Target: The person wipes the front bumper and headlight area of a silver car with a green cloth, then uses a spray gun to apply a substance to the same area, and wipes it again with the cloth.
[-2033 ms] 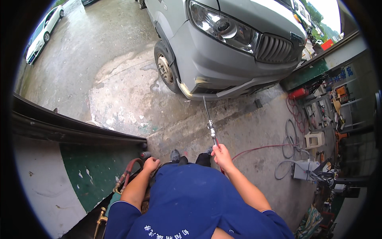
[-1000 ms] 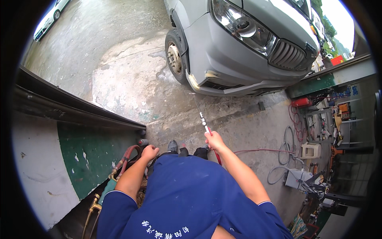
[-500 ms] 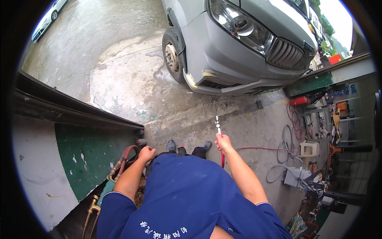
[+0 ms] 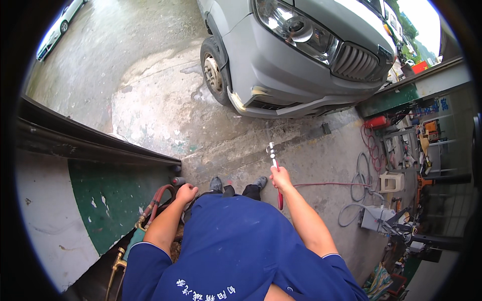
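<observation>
My right hand [image 4: 280,177] grips a spray wand [image 4: 274,161] with a red handle and a metal tip that points up toward the front of a silver van [image 4: 301,55]. A thin red hose [image 4: 326,185] trails from the wand to the right over the concrete. My left hand [image 4: 186,193] is closed on a bundle of red and dark hoses [image 4: 156,200] beside the green and white wall [image 4: 65,200]. My two shoes [image 4: 238,184] show just beyond my blue shirt.
The van's front wheel [image 4: 213,70] and bumper stand close ahead on wet concrete. A brass fitting [image 4: 119,263] sits at the wall's foot. Coiled grey hoses [image 4: 359,200], a white stool [image 4: 390,181] and a red extinguisher [image 4: 376,122] crowd the right side.
The wand has swung from leaning left back to nearly upright and sits lower and nearer my body. My left hand stays on the hoses. The view has tilted slightly.
</observation>
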{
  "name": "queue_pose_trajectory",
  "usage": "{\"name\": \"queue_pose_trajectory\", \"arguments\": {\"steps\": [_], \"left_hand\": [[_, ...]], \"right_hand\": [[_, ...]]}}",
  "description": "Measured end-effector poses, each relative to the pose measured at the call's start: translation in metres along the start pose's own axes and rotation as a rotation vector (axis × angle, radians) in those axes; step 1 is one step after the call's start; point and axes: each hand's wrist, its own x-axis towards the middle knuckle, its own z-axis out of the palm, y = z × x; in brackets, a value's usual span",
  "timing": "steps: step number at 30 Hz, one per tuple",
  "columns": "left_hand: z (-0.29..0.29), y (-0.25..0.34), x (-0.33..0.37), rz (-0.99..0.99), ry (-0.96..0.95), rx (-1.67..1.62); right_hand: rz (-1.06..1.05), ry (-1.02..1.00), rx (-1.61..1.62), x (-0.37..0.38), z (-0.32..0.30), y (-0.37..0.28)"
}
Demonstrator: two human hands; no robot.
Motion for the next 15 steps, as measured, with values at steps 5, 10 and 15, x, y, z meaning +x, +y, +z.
{"name": "queue_pose_trajectory", "arguments": {"steps": [5, 10, 15], "left_hand": [[0.012, -0.018, 0.01, 0.096, 0.129, 0.036], [0.011, -0.019, 0.01, 0.095, 0.145, 0.042], [0.004, -0.01, 0.004, 0.107, 0.157, 0.076]], "right_hand": [[-0.01, 0.004, -0.006, 0.005, 0.0, 0.001], [0.053, 0.02, 0.069, 0.007, 0.002, 0.002], [0.141, 0.063, 0.158, 0.019, -0.009, 0.013]]}}
